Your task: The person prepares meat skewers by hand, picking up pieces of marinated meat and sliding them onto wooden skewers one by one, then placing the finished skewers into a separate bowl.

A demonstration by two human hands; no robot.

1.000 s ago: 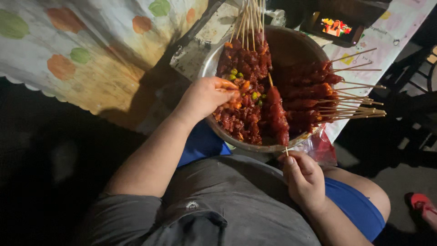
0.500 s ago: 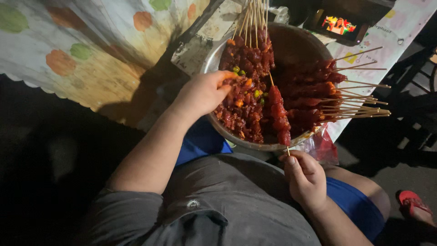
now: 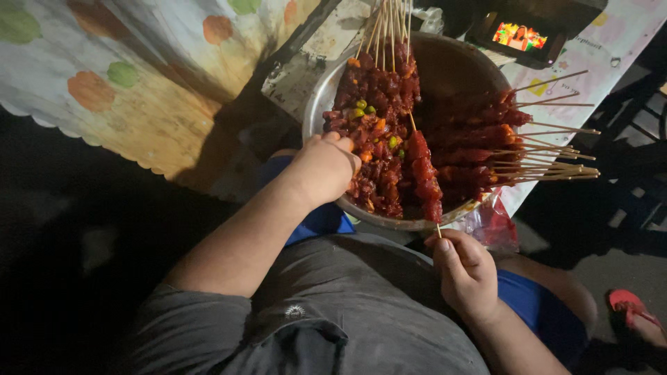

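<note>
A big metal bowl (image 3: 455, 59) rests against my lap, full of red marinated meat pieces (image 3: 375, 139) with green and orange bits. My left hand (image 3: 323, 167) reaches into the meat at the bowl's near left rim, its fingertips buried in the pieces. My right hand (image 3: 465, 271) pinches the bottom end of a wooden skewer (image 3: 424, 170) loaded with red meat, which leans up across the bowl. Finished skewers (image 3: 500, 139) lie stacked on the bowl's right side, sticks pointing right. More skewers (image 3: 385, 42) stand upright at the back.
A table with a spotted cloth (image 3: 132, 83) stretches to the left. A phone (image 3: 521, 35) with a lit screen lies beyond the bowl. A red plastic bag (image 3: 490, 222) hangs under the bowl's right side. A foot in a red sandal (image 3: 636, 312) shows at lower right.
My left hand has slid lower along the bowl's near rim, deeper into the meat. My right hand keeps its hold on the skewer, barely shifted.
</note>
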